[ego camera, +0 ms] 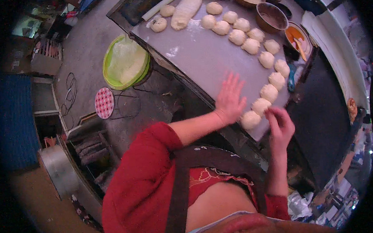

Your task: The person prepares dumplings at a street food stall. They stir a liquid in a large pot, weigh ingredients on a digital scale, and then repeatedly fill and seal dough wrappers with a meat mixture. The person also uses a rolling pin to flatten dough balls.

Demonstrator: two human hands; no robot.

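My left hand (pixel 230 99) lies palm down with spread fingers over the near part of the grey, floured tabletop (pixel 197 60), holding nothing. My right hand (pixel 280 124) has its fingers bent together beside a dough ball (pixel 261 106) near the table's corner. Whether its fingertips touch that ball or hold a bit of something is unclear. Another dough ball (pixel 250 120) sits right at the corner. Several more, such as one dough ball (pixel 266 59) farther up, form a curving row along the right side. At the far end rests a long dough log (pixel 186 11), beside a dark-speckled ball (pixel 158 24).
A pale rolling pin (pixel 162 6) lies by the far edge. Along the right stand a deep bowl (pixel 271 18) and a dish of orange liquid (pixel 295 35) with a brush. Left of the table are a green basin (pixel 105 65) and a checked stool (pixel 104 103). A dark flat surface (pixel 325 111) adjoins at right.
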